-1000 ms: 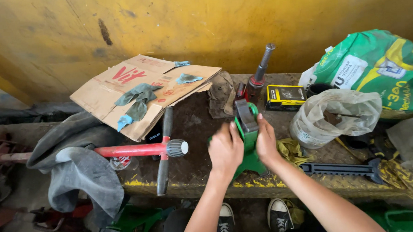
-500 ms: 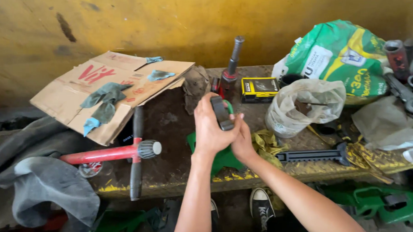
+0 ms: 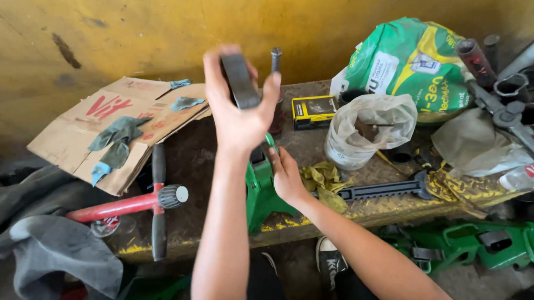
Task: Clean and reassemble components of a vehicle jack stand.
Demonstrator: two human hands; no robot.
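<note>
Left hand (image 3: pixel 237 118) raised above the bench, fingers closed around one dark flat metal bar (image 3: pixel 240 81), held upright in front of the yellow wall. Right hand (image 3: pixel 287 177) lower down, wrapped on the near right side of one green jack stand (image 3: pixel 260 194) standing at the bench's near edge. Left of that stand, one red-handled tool (image 3: pixel 127 205) crossed over one black handle (image 3: pixel 158 213). Far left, one flattened cardboard sheet (image 3: pixel 71 136) carrying three scraps of grey-blue cloth. Behind the raised hand, one upright metal rod (image 3: pixel 275 55). Right of it, one small yellow-and-black box (image 3: pixel 315 111), then one clear plastic bag (image 3: pixel 367 132), then one green and yellow sack (image 3: pixel 415 68). Near right, one black toothed bar (image 3: pixel 384 190) lying flat beside crumpled yellow rags (image 3: pixel 321 177). Below the bench, more green stands (image 3: pixel 489 246), count unclear.
</note>
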